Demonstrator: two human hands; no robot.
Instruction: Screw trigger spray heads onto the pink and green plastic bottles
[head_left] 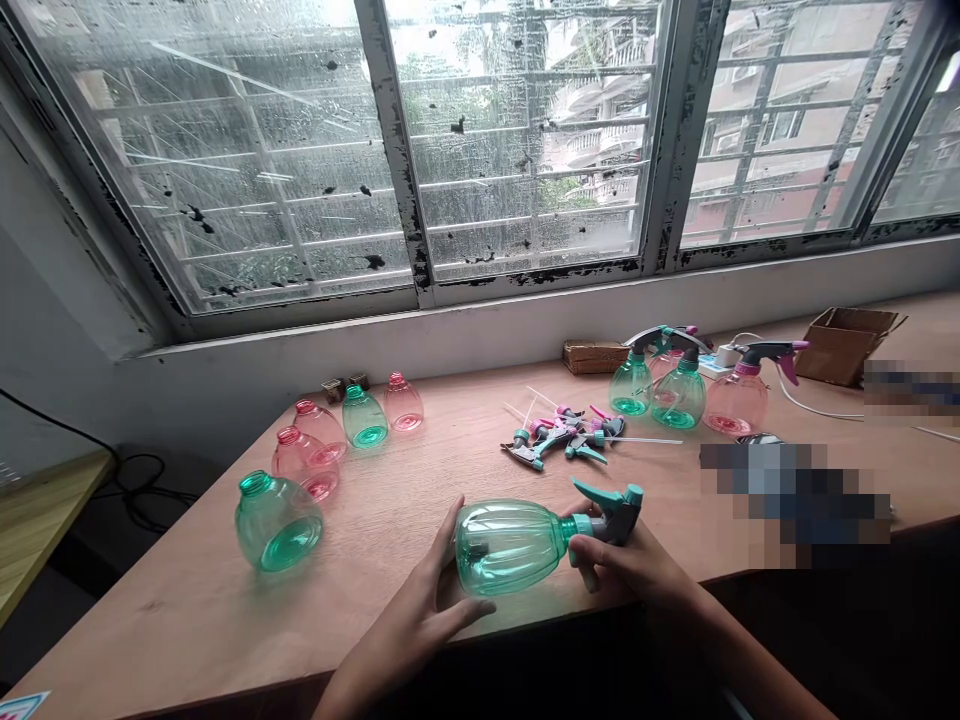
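Observation:
A green spray bottle (510, 548) lies on its side in the air over the table's front edge, its base to the left. My left hand (424, 605) cups the base, thumb below and fingers behind. My right hand (637, 568) is closed around the teal collar at the neck, below the dark grey spray head (619, 515) with its teal trigger. The head sits on the bottle's neck; how tightly I cannot tell. Just beyond lies a pile of loose spray heads (555, 435), grey with teal or pink parts and thin white tubes.
On the left stand several headless bottles, among them a green one (277, 525) and a pink one (403, 402). Back right are bottles with heads, including a pink one (735, 402). Behind are a cardboard box (844, 345), a brown block (594, 356) and a white cable (814, 410).

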